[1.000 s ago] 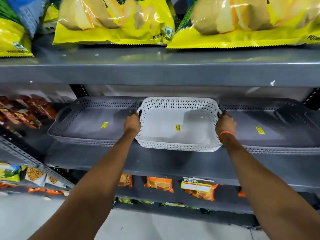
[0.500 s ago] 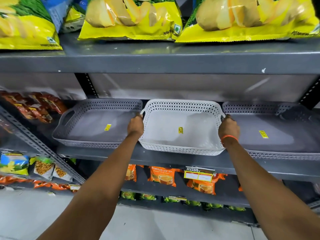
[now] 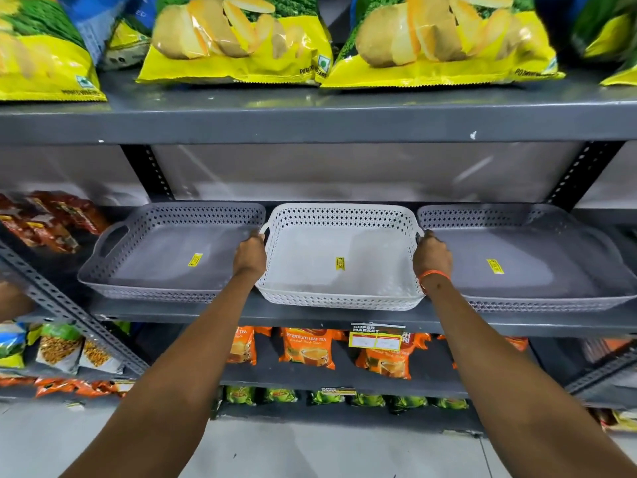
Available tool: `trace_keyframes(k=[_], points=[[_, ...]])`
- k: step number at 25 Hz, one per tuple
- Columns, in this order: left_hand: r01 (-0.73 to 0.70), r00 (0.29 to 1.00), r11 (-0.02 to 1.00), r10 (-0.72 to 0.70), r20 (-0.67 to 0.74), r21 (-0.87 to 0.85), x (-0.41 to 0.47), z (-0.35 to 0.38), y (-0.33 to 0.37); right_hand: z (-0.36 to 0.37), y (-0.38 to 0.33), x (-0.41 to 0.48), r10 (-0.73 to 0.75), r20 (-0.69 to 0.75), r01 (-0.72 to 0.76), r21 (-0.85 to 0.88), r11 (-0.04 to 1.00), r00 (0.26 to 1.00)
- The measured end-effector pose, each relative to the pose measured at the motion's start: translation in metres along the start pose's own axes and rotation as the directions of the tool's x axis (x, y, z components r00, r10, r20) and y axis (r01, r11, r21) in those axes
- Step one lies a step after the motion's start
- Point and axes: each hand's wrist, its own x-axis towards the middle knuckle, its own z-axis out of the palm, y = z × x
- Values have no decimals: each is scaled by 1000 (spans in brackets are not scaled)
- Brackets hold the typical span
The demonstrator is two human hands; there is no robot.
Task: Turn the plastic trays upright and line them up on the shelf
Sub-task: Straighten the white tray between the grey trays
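Three perforated plastic trays lie open side up in a row on the grey shelf (image 3: 344,317). The white tray (image 3: 310,270) is in the middle, with a yellow sticker on its floor. My left hand (image 3: 250,255) grips its left handle and my right hand (image 3: 432,257), with an orange band at the wrist, grips its right handle. A grey tray (image 3: 165,257) sits to the left and another grey tray (image 3: 537,267) to the right, both close against the white one.
Yellow chip bags (image 3: 238,39) fill the shelf above. Orange tea packets (image 3: 306,348) hang on the shelf below, behind a price label (image 3: 375,339). Red snack packs (image 3: 58,219) sit on the adjoining rack at the left. Pale floor tiles (image 3: 310,450) lie underneath.
The white tray has slid back a little, in line with the grey trays, both hands still on its handles. The view has shifted down, showing more of the lower shelves.
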Motion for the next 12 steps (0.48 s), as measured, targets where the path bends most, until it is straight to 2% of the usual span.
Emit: trace_keyframes(k=[5, 12], points=[[-12, 1000, 1000, 12, -12, -17, 1, 2, 0, -2, 2, -2, 7, 7, -7, -14, 1000, 1000], [10, 1000, 999, -10, -1, -40, 2, 2, 0, -2, 9, 0, -66, 24, 68, -73, 995, 998]])
